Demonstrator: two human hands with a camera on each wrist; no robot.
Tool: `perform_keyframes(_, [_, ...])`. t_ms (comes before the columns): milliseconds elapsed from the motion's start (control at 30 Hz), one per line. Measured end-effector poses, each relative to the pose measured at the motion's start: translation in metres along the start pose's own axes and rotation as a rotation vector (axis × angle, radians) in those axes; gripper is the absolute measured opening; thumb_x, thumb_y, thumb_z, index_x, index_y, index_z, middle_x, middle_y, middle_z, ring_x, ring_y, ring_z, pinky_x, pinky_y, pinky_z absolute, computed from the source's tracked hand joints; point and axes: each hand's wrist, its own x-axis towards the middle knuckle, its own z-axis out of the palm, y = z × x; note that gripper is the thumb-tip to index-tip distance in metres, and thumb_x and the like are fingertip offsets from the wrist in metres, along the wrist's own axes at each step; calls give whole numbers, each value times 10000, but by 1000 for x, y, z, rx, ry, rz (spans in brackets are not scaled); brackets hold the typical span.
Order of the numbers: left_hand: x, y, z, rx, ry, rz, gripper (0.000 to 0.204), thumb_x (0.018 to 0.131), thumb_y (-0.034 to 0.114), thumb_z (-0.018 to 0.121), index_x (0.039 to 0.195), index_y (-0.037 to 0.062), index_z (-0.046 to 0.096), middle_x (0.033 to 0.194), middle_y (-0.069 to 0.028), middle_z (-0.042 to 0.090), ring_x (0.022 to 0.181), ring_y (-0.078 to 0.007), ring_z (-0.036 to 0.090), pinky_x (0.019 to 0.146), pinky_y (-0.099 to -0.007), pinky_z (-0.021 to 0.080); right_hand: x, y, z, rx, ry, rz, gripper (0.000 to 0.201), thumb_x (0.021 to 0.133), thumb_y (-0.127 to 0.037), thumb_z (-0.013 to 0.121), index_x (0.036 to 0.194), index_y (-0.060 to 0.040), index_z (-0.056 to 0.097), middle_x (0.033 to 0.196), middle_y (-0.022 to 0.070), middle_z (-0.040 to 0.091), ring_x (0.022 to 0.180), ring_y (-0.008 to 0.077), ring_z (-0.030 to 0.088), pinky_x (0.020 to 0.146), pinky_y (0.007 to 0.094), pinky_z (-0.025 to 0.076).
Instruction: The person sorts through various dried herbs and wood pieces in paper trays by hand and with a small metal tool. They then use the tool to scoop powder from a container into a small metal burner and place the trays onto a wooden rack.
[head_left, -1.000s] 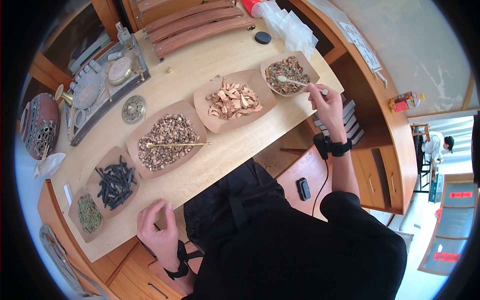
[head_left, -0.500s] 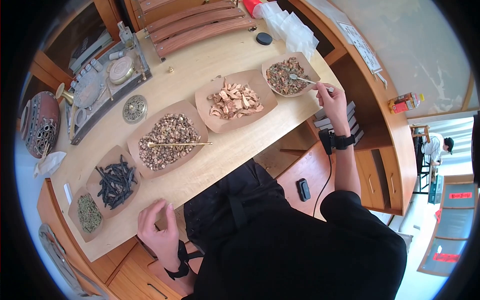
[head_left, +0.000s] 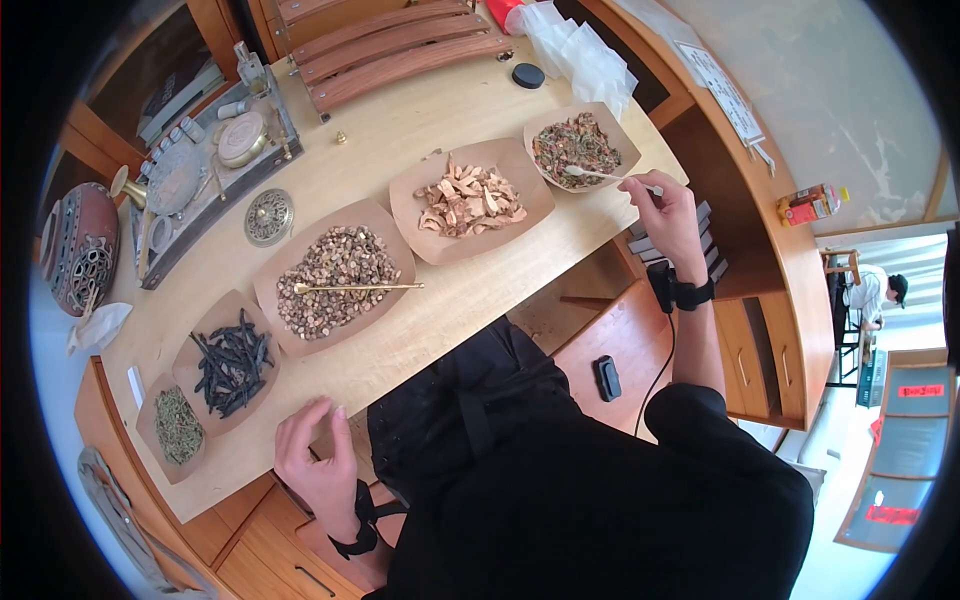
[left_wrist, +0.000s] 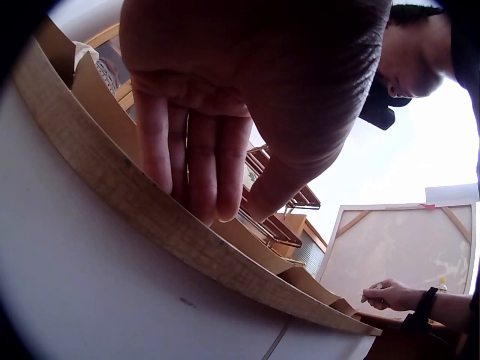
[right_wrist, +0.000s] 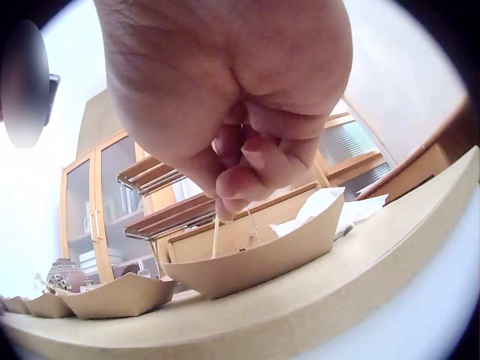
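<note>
In the head view my right hand (head_left: 668,222) pinches the handle of a small pale spoon (head_left: 597,174), its bowl end on the mixed dried herbs (head_left: 578,143) in the far-right paper tray (head_left: 628,150). The right wrist view shows curled fingers (right_wrist: 238,184) above that tray (right_wrist: 259,264), the thin handle (right_wrist: 216,238) dropping from them. My left hand (head_left: 318,462) lies at the table's front edge with nothing in it, fingers loosely bent; in the left wrist view its fingers (left_wrist: 202,165) hang down by the table edge.
Left of that tray, paper trays hold pale slices (head_left: 470,200), brown pieces (head_left: 338,282) with a brass stick (head_left: 360,289), dark strips (head_left: 232,365) and green herbs (head_left: 177,428). Behind stand a wooden rack (head_left: 400,50), a round openwork lid (head_left: 268,218), a black cap (head_left: 527,76) and plastic bags (head_left: 575,55).
The spoon's bowl end has moved toward the near-left part of the herb tray, and my right hand has shifted slightly right and down since the earliest frame. My left hand has stayed put.
</note>
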Motion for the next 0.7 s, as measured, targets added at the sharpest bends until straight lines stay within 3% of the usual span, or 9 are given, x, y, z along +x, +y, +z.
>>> perform_keyframes(133, [-1, -2, 1, 2, 3, 10, 141, 807, 2, 762, 942, 7, 719, 934, -141, 728, 851, -297, 668, 774, -365, 514, 5, 8, -8, -4, 22, -4, 223, 995, -178, 662, 1005, 30, 741, 840, 68, 723, 741, 101, 635, 673, 265, 526])
perform_keyframes(300, [-1, -1, 0, 0, 2, 11, 149, 807, 0, 763, 949, 8, 718, 934, -141, 728, 850, -299, 667, 773, -366, 513, 13, 32, -12, 165, 32, 181, 235, 1001, -229, 667, 996, -14, 760, 714, -2, 651, 593, 36, 532, 544, 216, 430])
perform_keyframes(533, [0, 0, 0, 6, -7, 3, 149, 806, 2, 765, 948, 8, 718, 938, -142, 729, 854, -302, 668, 776, -368, 513, 9, 25, 1, 199, 122, 171, 262, 1013, -265, 655, 1017, -21, 753, 717, -10, 636, 569, 23, 490, 503, 214, 384])
perform_keyframes(600, [0, 0, 0, 6, -8, 5, 148, 806, 3, 764, 947, 8, 718, 940, -144, 730, 856, -303, 668, 778, -368, 513, 6, 17, 6, 241, -14, 118, 268, 1016, -266, 650, 1009, -18, 750, 712, -12, 629, 569, 27, 495, 504, 213, 387])
perform_keyframes(700, [0, 0, 0, 10, -7, 0, 145, 806, 3, 764, 944, 7, 718, 944, -146, 730, 860, -304, 670, 783, -368, 513, 5, 8, 12, 224, -56, 174, 245, 1033, -218, 620, 989, -7, 736, 714, -27, 597, 583, 21, 475, 529, 196, 371])
